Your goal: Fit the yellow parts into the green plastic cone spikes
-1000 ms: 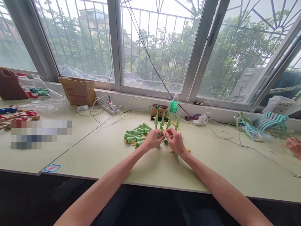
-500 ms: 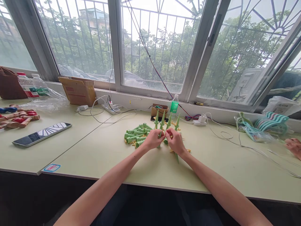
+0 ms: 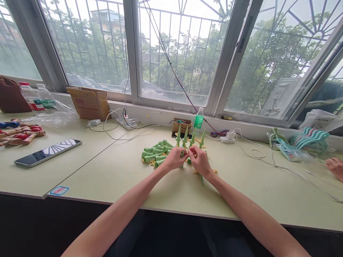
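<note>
Pale table (image 3: 112,182), front edge nearest, dark below it; seam runs off on the left side, number sticker (image 3: 59,190) beside it at 10 o'clock. Work area at 12. Left hand (image 3: 175,159) has fingers closed on a green piece (image 3: 182,153), mostly hidden, just above the tabletop. Right hand (image 3: 199,161) has fingertips bent in against the left's; grip hidden, can't tell on what. Green spike (image 3: 202,179) pokes out below the right hand. Pile of green tubes (image 3: 154,157) with yellow bits lies just left of the left hand, toward 11; row of green spikes (image 3: 185,135) stands just past both hands at 12. Phone (image 3: 48,152) flat at 10, red and wood toys (image 3: 26,135) beyond it. Another person's hand (image 3: 334,167) at 2, teal hangers (image 3: 309,138) near it. Back of table: power strip (image 3: 125,123) and cables at 11, small open box (image 3: 181,125) and green bottle (image 3: 198,119) at 12, white adapter (image 3: 228,137) at 1. Cardboard box (image 3: 89,104) at 11 by the sill. Farthest: grey-framed windows (image 3: 131,53), 10 round to 2, bars and trees outside, overcast light.
</note>
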### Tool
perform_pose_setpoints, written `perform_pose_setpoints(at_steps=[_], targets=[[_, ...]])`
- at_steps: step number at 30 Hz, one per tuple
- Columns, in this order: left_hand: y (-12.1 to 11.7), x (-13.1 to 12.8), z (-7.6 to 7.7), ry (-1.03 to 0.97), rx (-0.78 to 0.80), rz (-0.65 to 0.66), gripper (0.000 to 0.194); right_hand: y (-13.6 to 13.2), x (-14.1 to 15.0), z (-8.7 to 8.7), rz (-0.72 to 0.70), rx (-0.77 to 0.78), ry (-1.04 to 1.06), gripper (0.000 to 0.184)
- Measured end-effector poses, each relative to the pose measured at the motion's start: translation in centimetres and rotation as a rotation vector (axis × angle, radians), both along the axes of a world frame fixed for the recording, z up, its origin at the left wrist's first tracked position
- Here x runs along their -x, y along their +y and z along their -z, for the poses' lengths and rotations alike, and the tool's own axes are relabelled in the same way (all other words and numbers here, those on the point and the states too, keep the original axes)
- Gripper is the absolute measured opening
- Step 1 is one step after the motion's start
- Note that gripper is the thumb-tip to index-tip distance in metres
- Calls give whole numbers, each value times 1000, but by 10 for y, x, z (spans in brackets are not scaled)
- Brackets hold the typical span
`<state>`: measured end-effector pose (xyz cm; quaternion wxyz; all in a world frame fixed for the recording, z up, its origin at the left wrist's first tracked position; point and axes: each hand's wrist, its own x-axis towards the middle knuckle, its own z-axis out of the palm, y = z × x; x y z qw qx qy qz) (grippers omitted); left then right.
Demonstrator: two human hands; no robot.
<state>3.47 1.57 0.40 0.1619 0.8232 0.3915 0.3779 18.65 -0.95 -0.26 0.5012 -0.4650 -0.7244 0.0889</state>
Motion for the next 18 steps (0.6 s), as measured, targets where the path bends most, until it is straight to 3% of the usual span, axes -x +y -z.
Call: perform_pose_setpoints(at_steps=[18], targets=[[0,0,0,26,13,6,26,0,0,0,-18,-3,3,19]])
